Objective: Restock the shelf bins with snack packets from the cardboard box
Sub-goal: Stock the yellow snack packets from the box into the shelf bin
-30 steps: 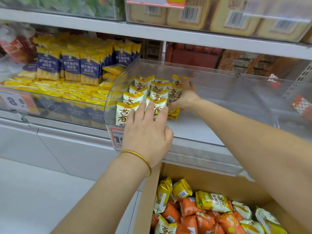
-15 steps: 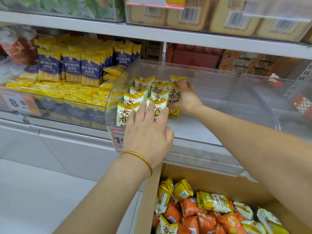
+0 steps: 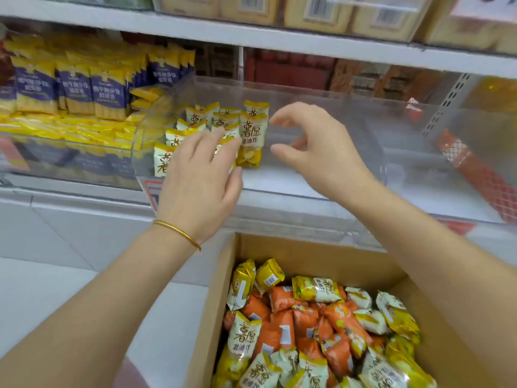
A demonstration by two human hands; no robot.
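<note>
Several rows of snack packets (image 3: pixel 251 133) stand upright in the left corner of the clear shelf bin (image 3: pixel 349 98), seen from the head camera. The left hand (image 3: pixel 200 175) lays straight, slightly spread fingers against the front rows, apparently steadying them. The right hand (image 3: pixel 316 147) hovers just beside the stack, fingers loosely curved and apart, holding nothing. This batch looks settled. The next move calls for reaching down into the cardboard box (image 3: pixel 212 303) for more.
</note>
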